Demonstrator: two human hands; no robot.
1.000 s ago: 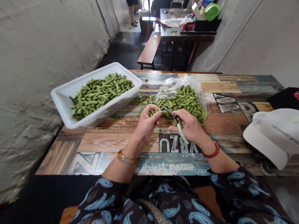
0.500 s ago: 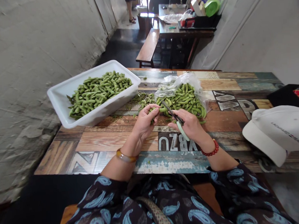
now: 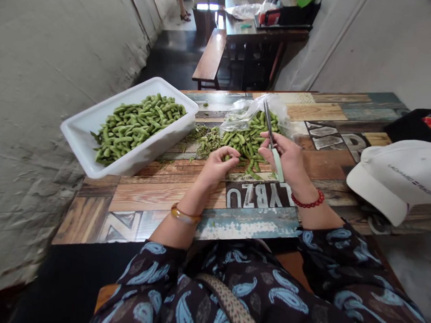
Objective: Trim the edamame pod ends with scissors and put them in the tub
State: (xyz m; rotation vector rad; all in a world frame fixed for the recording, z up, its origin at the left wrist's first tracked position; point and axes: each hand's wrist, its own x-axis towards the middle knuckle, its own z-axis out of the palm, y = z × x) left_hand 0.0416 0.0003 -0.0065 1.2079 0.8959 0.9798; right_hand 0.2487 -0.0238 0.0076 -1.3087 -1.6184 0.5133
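My right hand [image 3: 285, 158] is closed round a pair of scissors [image 3: 278, 165] with pale green handles; its dark blades look closed and point away from me. At the near left edge of a heap of green edamame pods [image 3: 248, 140], my left hand [image 3: 219, 165] has its fingers curled. A bit of green shows between thumb and forefinger, apparently a pod, mostly hidden. The heap spills from a clear plastic bag [image 3: 266, 105]. Small trimmings [image 3: 207, 141] lie left of it. Further left, a white plastic tub [image 3: 163, 135] holds many more pods.
A white cap [image 3: 400, 176] lies at the right of the patchwork-print table [image 3: 159, 193], near a black box [image 3: 409, 127]. Beyond the table stand a wooden bench [image 3: 210, 55] and another table [image 3: 248, 29]. A person's legs [image 3: 182, 6] show at the back. A wall runs along the left.
My right hand has drawn away to the right from my left, and the scissors have swung from pointing left to pointing forward. The view has tilted slightly down.
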